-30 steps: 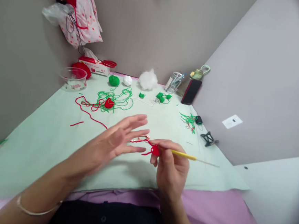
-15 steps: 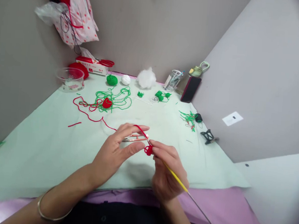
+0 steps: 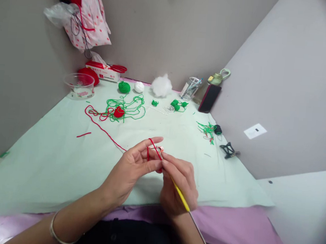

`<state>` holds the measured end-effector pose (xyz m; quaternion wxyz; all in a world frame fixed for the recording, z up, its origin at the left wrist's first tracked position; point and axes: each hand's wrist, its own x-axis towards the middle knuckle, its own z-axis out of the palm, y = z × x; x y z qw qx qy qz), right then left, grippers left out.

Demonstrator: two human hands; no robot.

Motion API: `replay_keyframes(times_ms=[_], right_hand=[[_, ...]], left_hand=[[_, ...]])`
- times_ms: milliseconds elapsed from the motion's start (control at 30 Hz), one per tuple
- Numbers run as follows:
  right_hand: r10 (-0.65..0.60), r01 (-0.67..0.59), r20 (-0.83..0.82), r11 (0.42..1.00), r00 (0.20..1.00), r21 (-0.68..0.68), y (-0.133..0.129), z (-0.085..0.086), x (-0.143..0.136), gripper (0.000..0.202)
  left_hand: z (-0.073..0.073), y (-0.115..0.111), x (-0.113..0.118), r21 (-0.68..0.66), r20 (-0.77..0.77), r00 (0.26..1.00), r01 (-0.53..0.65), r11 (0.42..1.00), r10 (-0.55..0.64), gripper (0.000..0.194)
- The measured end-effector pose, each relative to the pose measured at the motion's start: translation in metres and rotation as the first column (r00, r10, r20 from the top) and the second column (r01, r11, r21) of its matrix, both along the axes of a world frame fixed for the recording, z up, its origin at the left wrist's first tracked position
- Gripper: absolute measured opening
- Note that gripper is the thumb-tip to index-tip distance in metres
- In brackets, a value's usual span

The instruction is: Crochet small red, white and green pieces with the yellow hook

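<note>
My right hand is closed around a crochet hook with a yellow handle, whose tip points up and left toward my left hand. Between the thumb and fingers of my left hand is a small red crochet piece, mostly hidden by the fingertips. Red yarn runs from the table to my left hand and loops over its raised index finger, down to the hook. A shiny metal tool, partly hidden, shows behind the left fingers; I cannot tell its kind.
A small red yarn ball lies among tangled green yarn. Behind are a green ball, white ball, stuffing, and plastic tub. At right stand a phone and black stand.
My left thumb has closed down over the red piece, covering most of it. My right hand has shifted slightly left, the hook now steeper. The yarn crosses the left index finger in a wider loop.
</note>
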<state>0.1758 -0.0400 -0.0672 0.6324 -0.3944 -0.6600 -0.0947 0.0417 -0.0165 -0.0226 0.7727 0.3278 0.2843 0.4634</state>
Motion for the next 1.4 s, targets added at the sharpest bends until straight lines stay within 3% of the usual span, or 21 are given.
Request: replay_keyframes(times_ms=[100,167,233,333,400,467,533,667,767,833,967,1133,1200,1300,1367,1400], right_hand=[[-0.056,0.056,-0.015,0.998,0.998,0.003,-0.003,-0.001,-0.001,0.048],[-0.025,0.025,-0.043,1.0,0.999,-0.011,-0.004,0.002,0.001,0.048],[0.105,-0.117,-0.123,0.988,0.987,-0.1,-0.005,0.007,0.005,0.044],[0.239,-0.293,-0.222,0.92,0.945,-0.261,-0.005,0.012,0.011,0.033],[0.175,-0.207,-0.139,0.941,0.975,-0.268,-0.006,0.008,0.011,0.033],[0.069,-0.073,-0.033,0.983,0.997,-0.167,-0.006,0.002,0.01,0.04],[0.056,-0.058,-0.015,0.992,0.998,-0.111,-0.006,-0.001,0.009,0.044],[0.205,-0.274,-0.308,0.94,0.929,-0.202,-0.005,0.009,0.014,0.032],[0.309,-0.493,-0.566,0.846,0.764,-0.204,-0.004,0.02,0.017,0.023],[0.336,-0.557,-0.597,0.797,0.729,-0.231,-0.002,0.022,0.015,0.02],[0.31,-0.498,-0.516,0.822,0.798,-0.276,0.001,0.014,0.01,0.021],[0.285,-0.487,-0.534,0.826,0.796,-0.284,0.002,0.01,0.014,0.021],[0.271,-0.447,-0.474,0.839,0.838,-0.311,0.001,0.011,0.014,0.022],[0.15,-0.194,-0.18,0.946,0.972,-0.261,-0.001,0.01,0.011,0.03],[0.049,-0.051,-0.014,0.988,0.999,-0.148,-0.002,0.008,0.008,0.04],[0.037,-0.037,-0.003,0.992,0.999,-0.118,-0.002,0.008,0.007,0.043]], left_hand=[[-0.001,0.0,0.0,-0.012,-0.002,1.0,0.005,1.0,-0.005,0.055],[-0.002,0.0,0.0,-0.017,-0.003,1.0,0.024,1.0,-0.024,0.059],[-0.004,0.0,-0.001,-0.016,-0.007,0.999,0.048,0.999,-0.048,0.063],[-0.005,-0.001,-0.002,0.028,-0.042,0.999,0.033,0.999,-0.032,0.072],[-0.007,-0.002,0.0,0.028,-0.045,0.999,0.002,1.0,-0.001,0.072],[-0.008,-0.002,0.001,-0.042,0.005,1.0,0.015,0.999,-0.015,0.066],[-0.009,0.0,0.001,-0.136,0.074,0.995,0.076,0.988,-0.067,0.056],[-0.007,0.006,-0.005,-0.198,0.094,0.992,0.1,0.975,-0.082,0.041],[-0.004,0.007,-0.007,-0.122,0.033,0.998,0.059,0.991,-0.055,0.042],[-0.005,0.005,-0.005,-0.037,-0.008,0.999,0.041,0.998,-0.042,0.043],[-0.012,0.003,-0.001,0.059,-0.043,0.998,0.039,0.997,-0.037,0.047],[-0.013,0.003,-0.003,0.076,-0.078,0.997,0.03,0.997,-0.024,0.049],[-0.012,0.001,-0.003,0.095,-0.103,0.995,0.012,0.995,-0.002,0.048],[-0.011,-0.002,-0.001,0.119,-0.123,0.99,-0.052,0.992,0.067,0.053],[-0.01,-0.004,0.002,0.067,-0.098,0.993,-0.065,0.996,0.071,0.059],[-0.01,-0.004,0.003,0.022,-0.077,0.996,-0.05,0.999,0.051,0.059]])
